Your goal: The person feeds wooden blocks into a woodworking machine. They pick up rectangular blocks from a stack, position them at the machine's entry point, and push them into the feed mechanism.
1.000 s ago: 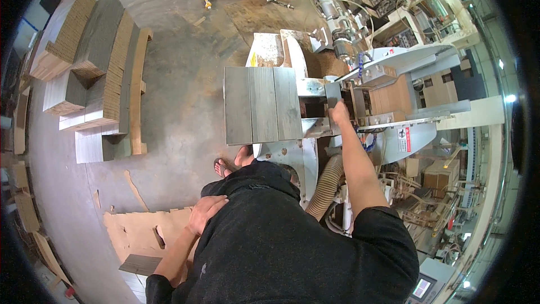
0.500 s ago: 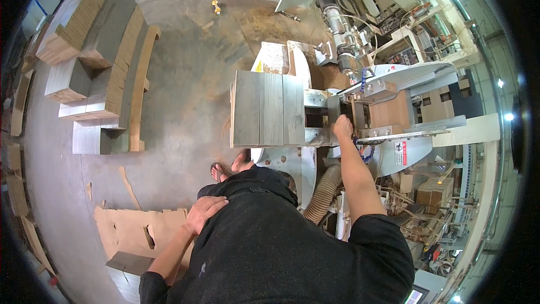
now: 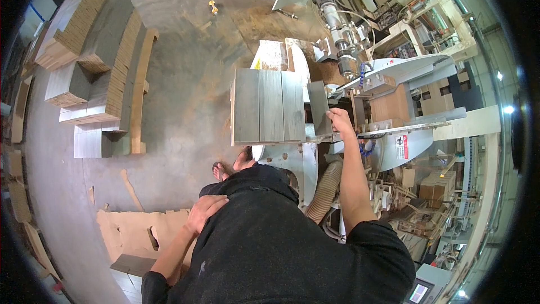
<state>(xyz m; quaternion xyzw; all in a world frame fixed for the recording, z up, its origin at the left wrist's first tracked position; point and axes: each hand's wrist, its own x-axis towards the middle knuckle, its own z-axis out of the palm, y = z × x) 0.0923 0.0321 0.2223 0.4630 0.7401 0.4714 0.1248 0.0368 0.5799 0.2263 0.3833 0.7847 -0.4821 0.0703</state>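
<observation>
My right hand is closed on the edge of a narrow grey plank, thumb and fingers pinching its right side. The plank stands a little tilted beside a row of similar grey boards lying side by side at the front of a machine. A narrow gap separates it from the nearest board. My left hand lies flat on my black clothing at the hip, fingers stretched out, holding nothing.
Machine guide plates and a motor unit stand right of the boards. A ribbed hose runs below my right forearm. Stacked planks occupy the left floor, with a cardboard sheet nearer me.
My right hand has shifted slightly left, and the grey plank has come away from the machine's guides toward the board row. My left hand stays at my hip.
</observation>
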